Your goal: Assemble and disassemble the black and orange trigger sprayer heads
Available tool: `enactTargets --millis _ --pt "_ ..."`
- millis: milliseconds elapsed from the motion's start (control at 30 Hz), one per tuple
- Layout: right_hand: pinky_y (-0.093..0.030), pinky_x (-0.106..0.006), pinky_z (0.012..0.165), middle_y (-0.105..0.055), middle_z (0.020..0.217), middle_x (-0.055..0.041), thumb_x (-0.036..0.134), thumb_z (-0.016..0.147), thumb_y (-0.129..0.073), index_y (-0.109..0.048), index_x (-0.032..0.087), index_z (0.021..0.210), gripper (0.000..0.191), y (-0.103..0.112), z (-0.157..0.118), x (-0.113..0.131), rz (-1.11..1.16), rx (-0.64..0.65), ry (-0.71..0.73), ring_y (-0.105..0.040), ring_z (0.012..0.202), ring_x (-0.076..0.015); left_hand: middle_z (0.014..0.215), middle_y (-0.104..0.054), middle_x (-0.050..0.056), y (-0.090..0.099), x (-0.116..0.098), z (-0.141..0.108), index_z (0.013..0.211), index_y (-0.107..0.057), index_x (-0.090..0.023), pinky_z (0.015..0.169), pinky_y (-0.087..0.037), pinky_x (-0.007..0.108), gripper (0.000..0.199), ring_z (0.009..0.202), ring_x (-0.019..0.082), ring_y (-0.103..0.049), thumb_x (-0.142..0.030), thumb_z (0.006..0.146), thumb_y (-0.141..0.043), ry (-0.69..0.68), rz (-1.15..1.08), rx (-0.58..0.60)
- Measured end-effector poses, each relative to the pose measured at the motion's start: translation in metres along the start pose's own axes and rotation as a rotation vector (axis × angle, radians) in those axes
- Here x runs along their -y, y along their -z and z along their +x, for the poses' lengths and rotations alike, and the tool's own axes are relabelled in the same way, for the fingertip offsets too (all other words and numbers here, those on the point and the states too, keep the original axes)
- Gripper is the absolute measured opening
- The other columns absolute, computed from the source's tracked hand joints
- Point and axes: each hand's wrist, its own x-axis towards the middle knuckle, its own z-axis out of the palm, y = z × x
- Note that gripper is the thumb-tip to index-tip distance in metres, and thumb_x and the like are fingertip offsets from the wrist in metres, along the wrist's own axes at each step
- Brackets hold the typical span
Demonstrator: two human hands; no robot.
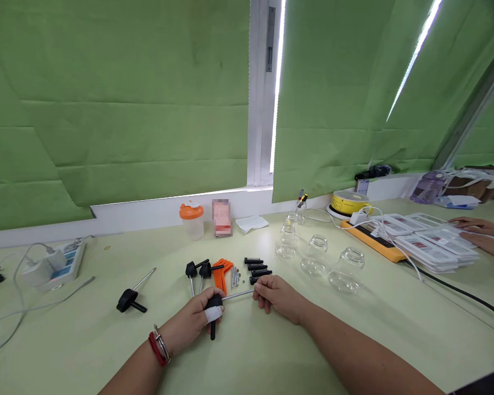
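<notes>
My left hand, with white tape on the thumb, is closed around a black knob with a metal rod and a short black handle pointing toward me. At the rod's far end, the fingertips of my right hand are pinched; whether they hold a small part there is hidden. Just beyond my hands lie orange plastic pieces, several metal pins and several black ridged parts. Two similar black knobs with rods rest behind my left hand, and another black knob with a rod sits farther left.
Several clear glass jars stand to the right. Behind them are an orange power strip, cables and stacked white panels, with a co-worker's hands beside them. An orange-lidded cup stands at the back; a white power strip lies left.
</notes>
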Motion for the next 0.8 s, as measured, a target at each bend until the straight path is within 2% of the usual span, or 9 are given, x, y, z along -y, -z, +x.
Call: enactTargets --millis 67,233,800 --pt "-0.038 -0.022 0.046 -0.054 0.057 0.0012 0.05 0.082 -0.049 -0.053 0.014 0.071 0.038 -0.0002 -0.0005 0.0007 0.01 -0.008 -0.001 -0.046 0.044 -0.0064 0.074 -0.048 -0.002 0.0001 0.0002 -0.0001 0.101 -0.045 -0.02 0.059 -0.038 0.023 0.024 0.068 0.013 -0.043 -0.034 0.081 -0.05 0.002 -0.002 0.0" --pt "-0.042 -0.021 0.046 -0.053 0.07 0.0026 0.041 0.071 -0.066 -0.052 0.018 0.086 0.031 -0.0005 -0.002 -0.0008 0.105 0.022 0.063 -0.051 0.056 -0.0088 0.076 -0.049 -0.002 0.0007 0.0021 0.0002 0.101 -0.046 -0.021 0.061 -0.039 0.024 0.023 0.069 0.013 -0.043 -0.033 0.082 -0.05 -0.011 -0.017 0.006" --pt "-0.04 -0.021 0.044 -0.055 0.068 0.0004 0.041 0.071 -0.062 -0.051 0.016 0.075 0.028 -0.0031 -0.0023 0.0053 0.082 0.008 0.019 -0.051 0.054 -0.0089 0.075 -0.048 -0.002 0.001 0.0046 0.0011 0.107 -0.046 -0.02 0.061 -0.04 0.025 0.031 0.069 0.013 -0.044 -0.034 0.08 -0.051 -0.009 -0.015 -0.005"
